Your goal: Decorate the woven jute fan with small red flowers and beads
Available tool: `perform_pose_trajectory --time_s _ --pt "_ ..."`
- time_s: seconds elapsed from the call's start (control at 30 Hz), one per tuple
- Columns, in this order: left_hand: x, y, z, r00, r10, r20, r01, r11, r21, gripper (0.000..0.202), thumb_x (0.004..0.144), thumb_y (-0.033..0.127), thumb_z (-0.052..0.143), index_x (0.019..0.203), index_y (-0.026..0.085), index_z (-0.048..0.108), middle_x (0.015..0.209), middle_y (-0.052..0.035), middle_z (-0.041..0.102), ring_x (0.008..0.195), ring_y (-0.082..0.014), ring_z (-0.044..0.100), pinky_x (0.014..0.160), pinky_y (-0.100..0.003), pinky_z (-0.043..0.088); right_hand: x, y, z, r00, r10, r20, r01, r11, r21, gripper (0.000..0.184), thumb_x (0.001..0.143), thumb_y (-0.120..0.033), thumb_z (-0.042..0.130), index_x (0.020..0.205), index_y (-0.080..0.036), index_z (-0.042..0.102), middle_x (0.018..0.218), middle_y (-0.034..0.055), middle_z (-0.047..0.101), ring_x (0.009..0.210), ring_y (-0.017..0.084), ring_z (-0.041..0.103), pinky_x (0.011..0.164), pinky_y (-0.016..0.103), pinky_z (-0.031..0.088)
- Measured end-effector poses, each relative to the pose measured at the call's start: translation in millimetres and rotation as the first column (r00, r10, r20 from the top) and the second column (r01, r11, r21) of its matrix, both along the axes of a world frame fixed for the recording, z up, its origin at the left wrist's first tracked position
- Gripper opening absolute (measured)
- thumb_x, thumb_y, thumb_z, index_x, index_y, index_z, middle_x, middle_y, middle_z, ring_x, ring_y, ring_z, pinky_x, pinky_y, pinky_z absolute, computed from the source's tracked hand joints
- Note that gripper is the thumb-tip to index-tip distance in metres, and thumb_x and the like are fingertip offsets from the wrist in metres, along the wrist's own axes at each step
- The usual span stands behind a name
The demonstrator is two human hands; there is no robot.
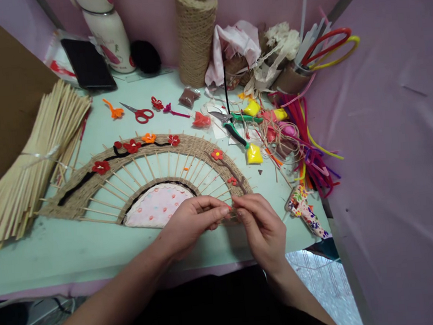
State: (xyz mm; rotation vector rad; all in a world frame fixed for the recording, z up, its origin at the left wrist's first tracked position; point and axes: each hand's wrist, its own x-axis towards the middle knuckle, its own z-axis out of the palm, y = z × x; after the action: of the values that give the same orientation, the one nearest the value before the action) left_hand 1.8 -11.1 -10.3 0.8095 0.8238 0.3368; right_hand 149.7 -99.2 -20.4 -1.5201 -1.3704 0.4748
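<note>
My left hand is closed in a pinch, a tiny red piece showing at its fingertips. It looks like soft clay, mostly hidden by fingers. My right hand meets it, thumb and index pressed together; what they hold is too small to make out. Both hands are above the lower right part of a half-round woven twine fan with thin wooden ribs. Red and orange flowers on a black branch decorate its left side. On the right are a red clay flower and red buds along a brown branch.
Red-handled scissors, green-handled pruners and yellow clay packets lie behind the fan. A bundle of wooden sticks is at left, a twine spool at back. Pipe cleaners and a patterned glue gun are at right.
</note>
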Motion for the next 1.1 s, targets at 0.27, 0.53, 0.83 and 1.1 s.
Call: perform_pose_trajectory --time_s 0.27,0.53,0.83,1.1 --pt "-0.4 0.4 -4.4 0.993 -0.108 0.055 0.109 0.994 -0.005 0.027 0.073 0.040 0.074 0.069 0.014 0.068 0.062 0.0022 0.058 0.055 -0.0070 0.040 0.055 -0.022 0.030 8.1 3.6 7.1 0.973 0.161 -0.167 -0.181 0.977 -0.113 0.022 0.091 -0.017 0.060 0.105 -0.028 0.073 0.089 0.0017 0.063 0.084 0.014 0.063 0.073 0.028 0.053" --pt "4.5 -1.5 -4.0 0.999 -0.003 0.044 0.002 1.000 0.023 0.033 0.069 0.045 0.076 0.068 0.013 0.070 0.054 0.0047 0.049 0.055 -0.0072 0.037 0.054 -0.022 0.028 -0.3 5.3 4.0 0.997 0.024 0.072 -0.026 0.999 0.036 0.031 0.087 -0.011 0.063 0.111 -0.029 0.072 0.088 0.0020 0.060 0.080 0.013 0.060 0.069 0.026 0.052" --pt "4.1 -1.1 -3.4 0.998 0.053 0.018 -0.052 0.998 -0.027 0.028 0.058 0.037 0.085 0.069 0.015 0.070 0.060 0.0035 0.058 0.055 -0.0065 0.040 0.055 -0.022 0.031 3.7 2.9 4.8 0.986 0.043 0.162 -0.054 0.996 0.066 0.029 0.086 -0.007 0.063 0.108 -0.024 0.070 0.091 0.0037 0.063 0.084 0.016 0.062 0.073 0.030 0.052" --pt "0.8 -1.9 -9.3 1.000 0.024 0.006 -0.024 0.999 0.048 0.021 0.066 0.033 0.080 0.073 0.015 0.071 0.058 0.0040 0.058 0.055 -0.0071 0.044 0.058 -0.021 0.037 3.4 5.7 7.5 0.933 0.078 0.351 -0.113 0.990 0.082 0.019 0.084 -0.008 0.063 0.099 -0.019 0.065 0.088 0.0058 0.063 0.084 0.018 0.059 0.072 0.033 0.050"
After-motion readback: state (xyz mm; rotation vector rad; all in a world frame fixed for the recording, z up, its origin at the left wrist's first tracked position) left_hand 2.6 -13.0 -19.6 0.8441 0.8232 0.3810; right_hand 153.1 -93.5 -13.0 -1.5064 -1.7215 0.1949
